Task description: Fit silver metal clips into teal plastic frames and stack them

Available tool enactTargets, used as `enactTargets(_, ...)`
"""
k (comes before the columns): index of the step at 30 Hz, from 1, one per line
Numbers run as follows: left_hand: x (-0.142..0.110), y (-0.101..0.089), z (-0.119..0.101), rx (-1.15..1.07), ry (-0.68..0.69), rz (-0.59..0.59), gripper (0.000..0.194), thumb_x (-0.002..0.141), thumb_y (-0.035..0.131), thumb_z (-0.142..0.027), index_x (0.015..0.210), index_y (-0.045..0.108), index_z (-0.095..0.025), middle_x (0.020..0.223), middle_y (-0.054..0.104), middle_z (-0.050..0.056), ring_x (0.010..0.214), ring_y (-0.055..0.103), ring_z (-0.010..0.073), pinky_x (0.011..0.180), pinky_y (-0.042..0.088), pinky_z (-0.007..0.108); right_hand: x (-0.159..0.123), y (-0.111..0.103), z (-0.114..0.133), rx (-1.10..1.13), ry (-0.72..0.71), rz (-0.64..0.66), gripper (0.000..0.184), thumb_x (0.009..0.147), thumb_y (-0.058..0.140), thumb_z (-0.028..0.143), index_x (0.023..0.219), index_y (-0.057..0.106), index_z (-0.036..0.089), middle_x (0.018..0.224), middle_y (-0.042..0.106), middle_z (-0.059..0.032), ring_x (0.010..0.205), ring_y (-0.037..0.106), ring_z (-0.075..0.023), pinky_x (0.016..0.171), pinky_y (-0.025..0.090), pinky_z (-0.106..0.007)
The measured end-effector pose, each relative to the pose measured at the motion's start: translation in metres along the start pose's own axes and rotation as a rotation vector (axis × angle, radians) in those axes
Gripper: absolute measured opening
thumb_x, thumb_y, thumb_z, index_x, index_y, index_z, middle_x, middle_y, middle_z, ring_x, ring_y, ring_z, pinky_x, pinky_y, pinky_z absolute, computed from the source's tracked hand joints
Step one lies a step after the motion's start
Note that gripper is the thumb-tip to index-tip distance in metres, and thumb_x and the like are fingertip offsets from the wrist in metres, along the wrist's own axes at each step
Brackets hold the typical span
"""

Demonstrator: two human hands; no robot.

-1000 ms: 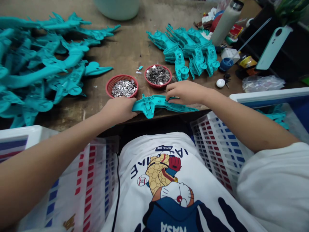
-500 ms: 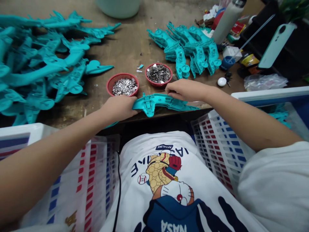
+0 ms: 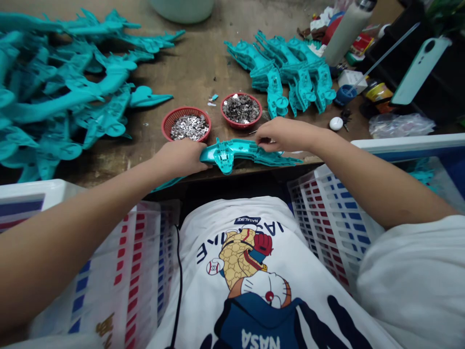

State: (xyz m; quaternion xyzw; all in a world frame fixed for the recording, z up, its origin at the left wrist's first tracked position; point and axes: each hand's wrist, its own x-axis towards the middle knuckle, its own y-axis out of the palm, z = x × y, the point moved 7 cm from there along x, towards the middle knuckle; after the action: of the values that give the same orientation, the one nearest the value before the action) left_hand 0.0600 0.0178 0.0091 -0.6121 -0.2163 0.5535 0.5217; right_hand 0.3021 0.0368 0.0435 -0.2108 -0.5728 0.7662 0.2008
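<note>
The left hand [image 3: 183, 157] is closing its fingers and thumb around the left part of a turquoise plastic molding [image 3: 225, 159], which it is holding along the near edge of the wooden table [image 3: 198, 68]. The right hand [image 3: 279, 135] is bending its fingers closely together at the molding's upper edge, right of the middle; whether they are pinching something there, I cannot tell. Just beyond the hands, two red plastic baskets [image 3: 167, 125] are holding small metal pieces [image 3: 189, 128]. A heap of turquoise moldings [image 3: 78, 99] is lying at the left, and a row of similar moldings [image 3: 275, 88] is resting beyond the right hand. Compared with a second ago, both hands are keeping their places on the molding, while more of a turquoise tip [image 3: 167, 184] is showing below the left wrist.
</note>
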Motion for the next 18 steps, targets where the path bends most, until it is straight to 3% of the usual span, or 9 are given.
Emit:
enactTargets(7,0.0,-0.001,0.0,-0.035,-0.025,-0.02,0.055,0.096,0.066,-0.059,0.135,0.084,-0.025,0.131,0.088,0.015,0.12,0.082,0.0416,0.091,0.06,0.038,-0.001,0.0,-0.002,0.027,-0.01,0.014,0.028,0.099,0.061,0.014,0.114,0.084,0.02,0.102,0.082,-0.0066,0.087,0.068,-0.0219,0.086,0.051,-0.036)
enactTargets(11,-0.002,-0.002,-0.001,-0.035,-0.029,-0.007,0.052,0.097,0.066,-0.056,0.135,0.082,-0.025,0.133,0.087,0.016,0.12,0.082,0.0418,0.091,0.06,0.038,0.0,0.001,0.002,-0.01,-0.023,0.039,0.022,0.098,0.064,0.011,0.107,0.082,0.019,0.1,0.08,-0.0061,0.085,0.066,-0.0207,0.084,0.049,-0.034)
enactTargets(18,-0.003,-0.002,-0.004,-0.029,-0.019,0.014,0.054,0.099,0.064,-0.056,0.137,0.083,-0.023,0.131,0.087,0.016,0.121,0.081,0.0413,0.094,0.059,0.037,0.004,0.004,0.011,-0.125,-0.004,0.056,0.022,0.108,0.063,0.017,0.111,0.084,0.019,0.109,0.08,-0.0109,0.093,0.067,-0.0248,0.085,0.048,-0.037)
